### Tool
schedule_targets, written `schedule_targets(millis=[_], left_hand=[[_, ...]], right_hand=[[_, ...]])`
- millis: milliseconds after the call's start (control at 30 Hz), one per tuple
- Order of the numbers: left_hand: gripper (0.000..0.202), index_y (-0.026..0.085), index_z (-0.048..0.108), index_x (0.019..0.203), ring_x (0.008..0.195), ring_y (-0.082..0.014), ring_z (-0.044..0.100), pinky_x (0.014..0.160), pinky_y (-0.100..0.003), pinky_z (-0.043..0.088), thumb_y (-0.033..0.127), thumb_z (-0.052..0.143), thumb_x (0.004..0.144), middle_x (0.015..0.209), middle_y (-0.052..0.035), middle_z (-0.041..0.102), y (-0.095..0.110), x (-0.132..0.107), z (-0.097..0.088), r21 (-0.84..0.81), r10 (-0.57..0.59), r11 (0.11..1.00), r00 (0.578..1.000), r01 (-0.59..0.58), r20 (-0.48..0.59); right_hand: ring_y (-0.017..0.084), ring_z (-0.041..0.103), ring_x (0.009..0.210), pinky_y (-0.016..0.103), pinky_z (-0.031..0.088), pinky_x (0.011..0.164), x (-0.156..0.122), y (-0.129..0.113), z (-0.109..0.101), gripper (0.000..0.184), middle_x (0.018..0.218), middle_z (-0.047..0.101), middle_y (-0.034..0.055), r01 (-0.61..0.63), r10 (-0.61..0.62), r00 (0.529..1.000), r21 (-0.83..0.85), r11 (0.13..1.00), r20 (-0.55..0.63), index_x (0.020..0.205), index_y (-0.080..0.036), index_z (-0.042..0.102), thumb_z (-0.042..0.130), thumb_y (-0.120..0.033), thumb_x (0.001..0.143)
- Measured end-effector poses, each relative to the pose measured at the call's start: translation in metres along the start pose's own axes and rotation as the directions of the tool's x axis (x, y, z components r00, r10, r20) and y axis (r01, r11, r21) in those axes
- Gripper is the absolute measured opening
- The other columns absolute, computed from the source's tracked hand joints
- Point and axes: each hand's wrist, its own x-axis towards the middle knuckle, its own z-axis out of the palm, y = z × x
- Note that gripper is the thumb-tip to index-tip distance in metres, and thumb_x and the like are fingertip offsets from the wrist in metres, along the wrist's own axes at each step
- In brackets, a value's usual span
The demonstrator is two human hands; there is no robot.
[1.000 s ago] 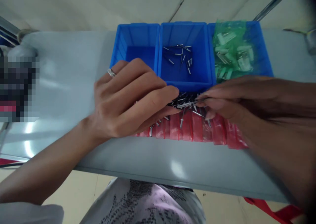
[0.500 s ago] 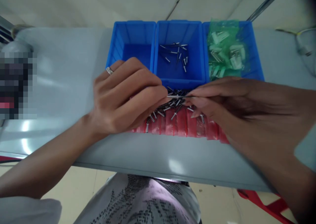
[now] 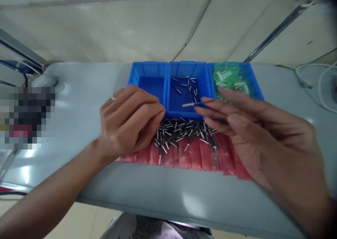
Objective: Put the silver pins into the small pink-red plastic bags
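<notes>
A single blind rivet (image 3: 188,105) with a silver body and a thin dark stem is pinched by the fingertips of my right hand (image 3: 265,144), in front of the middle bin. My left hand (image 3: 129,121) is closed, its fingers curled over the left end of a rivet pile (image 3: 179,130); whatever it may hold is hidden. Many loose rivets lie in that pile on a row of red plastic bags (image 3: 181,158). In the middle blue bin (image 3: 188,114) lie several more rivets.
Left of it stands another blue bin (image 3: 150,70), partly behind my left hand. The right blue bin (image 3: 254,81) contains green plastic bags (image 3: 226,72) with white and metal pieces. White cables (image 3: 302,81) lie at the right; a pixelated dark object (image 3: 28,109) is at the left.
My hands have moved apart. The rivet between them has left my left fingertips and stays in my right hand. My view has tilted up, so the bins appear lower.
</notes>
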Motion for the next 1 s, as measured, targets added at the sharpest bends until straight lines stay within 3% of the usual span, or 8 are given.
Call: schedule_targets(millis=[67, 133, 267, 367, 533, 700, 867, 1000], left_hand=[[0.014, 0.022, 0.070, 0.109, 0.090, -0.0215, 0.071, 0.079, -0.041, 0.060, 0.016, 0.070, 0.096, 0.100, -0.0058, 0.078, -0.005, 0.000, 0.000, 0.025, -0.081, 0.996, 0.996, 0.082, -0.021], [0.018, 0.021, 0.071, 0.116, 0.100, -0.0240, 0.074, 0.087, -0.042, 0.064, 0.018, 0.069, 0.098, 0.110, -0.0087, 0.078, -0.010, 0.000, 0.001, 0.020, -0.140, 0.990, 0.990, 0.139, 0.023], [0.040, 0.024, 0.065, 0.142, 0.140, -0.0311, 0.070, 0.115, -0.051, 0.066, 0.028, 0.070, 0.102, 0.154, -0.0137, 0.066, -0.015, -0.003, 0.005, 0.000, -0.105, 0.994, 0.969, 0.107, 0.226], [0.048, 0.022, 0.061, 0.150, 0.151, -0.0306, 0.063, 0.123, -0.051, 0.064, 0.030, 0.070, 0.103, 0.162, -0.0144, 0.061, -0.018, -0.006, 0.008, -0.003, -0.017, 1.000, 0.957, 0.018, 0.290], [0.045, 0.017, 0.067, 0.142, 0.143, -0.0280, 0.070, 0.117, -0.045, 0.068, 0.027, 0.076, 0.099, 0.153, -0.0141, 0.069, -0.019, -0.009, 0.012, 0.029, 0.060, 0.997, 0.970, -0.069, 0.235], [0.038, 0.017, 0.071, 0.135, 0.139, -0.0238, 0.073, 0.118, -0.039, 0.067, 0.021, 0.078, 0.098, 0.149, -0.0129, 0.072, -0.016, -0.010, 0.014, -0.002, 0.076, 0.997, 0.980, -0.077, 0.182], [0.041, 0.017, 0.069, 0.138, 0.135, -0.0258, 0.075, 0.112, -0.040, 0.071, 0.024, 0.077, 0.099, 0.148, -0.0116, 0.073, -0.011, -0.009, 0.012, 0.017, 0.046, 0.999, 0.981, -0.050, 0.188], [0.036, 0.018, 0.071, 0.135, 0.130, -0.0235, 0.077, 0.113, -0.037, 0.069, 0.019, 0.073, 0.099, 0.140, -0.0087, 0.078, -0.009, -0.007, 0.009, 0.007, 0.006, 1.000, 0.987, -0.007, 0.162]], right_hand=[[0.028, 0.083, 0.118, 0.045, 0.078, 0.090, 0.000, -0.001, -0.003, 0.049, 0.132, 0.083, 0.0034, 0.006, -0.006, 1.000, -0.024, 1.000, 0.012, 0.144, -0.035, 0.073, 0.059, -0.008, 0.105], [0.023, 0.085, 0.105, 0.036, 0.077, 0.084, -0.003, -0.002, -0.005, 0.044, 0.120, 0.085, 0.0007, 0.107, -0.103, 0.994, -0.228, 0.968, 0.032, 0.135, -0.034, 0.078, 0.067, -0.009, 0.101], [0.021, 0.079, 0.093, 0.039, 0.070, 0.084, -0.007, 0.003, -0.008, 0.039, 0.115, 0.082, 0.0060, 0.464, -0.352, 0.886, -0.624, 0.629, 0.303, 0.123, -0.024, 0.080, 0.076, -0.002, 0.091], [0.026, 0.073, 0.096, 0.047, 0.066, 0.084, -0.002, 0.013, -0.015, 0.042, 0.121, 0.077, 0.0137, 0.535, -0.372, 0.838, -0.736, 0.415, 0.399, 0.132, -0.019, 0.076, 0.076, -0.005, 0.093], [0.019, 0.069, 0.094, 0.037, 0.064, 0.082, 0.006, 0.028, -0.028, 0.026, 0.113, 0.068, 0.0070, 0.411, -0.319, 0.905, -0.772, 0.486, 0.281, 0.120, -0.027, 0.079, 0.072, -0.012, 0.100], [0.017, 0.070, 0.091, 0.036, 0.063, 0.083, 0.007, 0.027, -0.027, 0.024, 0.108, 0.068, 0.0028, 0.423, -0.358, 0.895, -0.759, 0.495, 0.265, 0.121, -0.029, 0.079, 0.074, -0.018, 0.100], [0.020, 0.066, 0.091, 0.037, 0.058, 0.080, 0.000, 0.012, -0.016, 0.039, 0.114, 0.075, 0.0086, 0.689, -0.426, 0.722, -0.621, 0.375, 0.544, 0.131, -0.019, 0.075, 0.083, -0.015, 0.093], [0.019, 0.070, 0.093, 0.036, 0.058, 0.085, -0.006, 0.010, -0.012, 0.031, 0.114, 0.079, 0.0059, 0.797, -0.340, 0.602, -0.521, 0.305, 0.722, 0.132, -0.019, 0.073, 0.064, -0.009, 0.104]])
